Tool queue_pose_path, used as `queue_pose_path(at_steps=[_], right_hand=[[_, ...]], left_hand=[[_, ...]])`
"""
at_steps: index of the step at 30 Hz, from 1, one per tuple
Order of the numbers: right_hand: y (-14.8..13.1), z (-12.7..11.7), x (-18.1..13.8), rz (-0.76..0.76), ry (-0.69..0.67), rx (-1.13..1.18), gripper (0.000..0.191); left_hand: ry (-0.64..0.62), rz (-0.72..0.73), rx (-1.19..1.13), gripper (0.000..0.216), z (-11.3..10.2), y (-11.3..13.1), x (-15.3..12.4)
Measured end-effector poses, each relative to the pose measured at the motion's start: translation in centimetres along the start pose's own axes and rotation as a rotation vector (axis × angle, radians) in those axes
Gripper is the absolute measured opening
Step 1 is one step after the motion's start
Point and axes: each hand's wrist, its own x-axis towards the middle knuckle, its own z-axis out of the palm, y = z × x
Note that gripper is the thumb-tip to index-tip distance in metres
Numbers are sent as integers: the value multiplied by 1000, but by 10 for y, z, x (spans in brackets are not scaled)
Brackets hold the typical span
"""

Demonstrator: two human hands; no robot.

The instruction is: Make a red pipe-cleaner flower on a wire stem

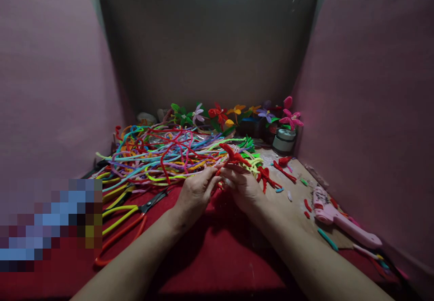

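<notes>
Between my two hands is a red pipe-cleaner flower point(232, 154), its petals pointing up and to the right above my fingers. My left hand point(200, 188) is closed, thumb and fingers pinching the flower's lower part. On the other side my right hand point(242, 185) pinches it too, with fingertips almost meeting those of the left. The exact grip points are partly hidden behind the fingers. Just right of my right hand lie more red pipe-cleaner pieces point(267, 178). A big heap of multicoloured pipe cleaners point(169, 152) spreads behind my left hand.
Scissors point(145, 207) with yellow and orange handles lie at the left on red cloth point(217, 265). A pink glue gun point(342, 222) rests on a board at the right, among short cut-offs. Finished flowers point(219, 113) and a lidded jar point(284, 140) stand at the back. Pink walls flank both sides.
</notes>
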Motion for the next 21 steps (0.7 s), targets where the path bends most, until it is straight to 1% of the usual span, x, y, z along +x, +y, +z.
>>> queue_pose_path(at_steps=[2, 5, 7, 9, 13, 17, 19, 21], right_hand=[[1, 0, 0, -7, -7, 0, 14], [2, 0, 0, -25, -26, -24, 13], [2, 0, -1, -49, -21, -41, 13], [1, 2, -2, -69, -30, -65, 15], [-1, 2, -3, -92, -120, -114, 16], [-1, -1, -3, -98, -205, -152, 16], [-1, -3, -2, -94, -212, -148, 14], [0, -4, -1, -87, -183, -117, 13]], left_hand=[[-24, -49, -39, 18, -2, 2, 1], [-15, -112, -119, 18, -2, 3, 3], [-5, -175, -225, 18, -2, 3, 4], [-29, -257, -363, 19, -1, 3, 5], [-78, -395, -572, 21, -4, 8, 7], [-100, -481, -657, 20, -9, 16, 9], [-115, -510, -709, 17, -11, 17, 9], [-130, -538, -777, 16, -11, 17, 9]])
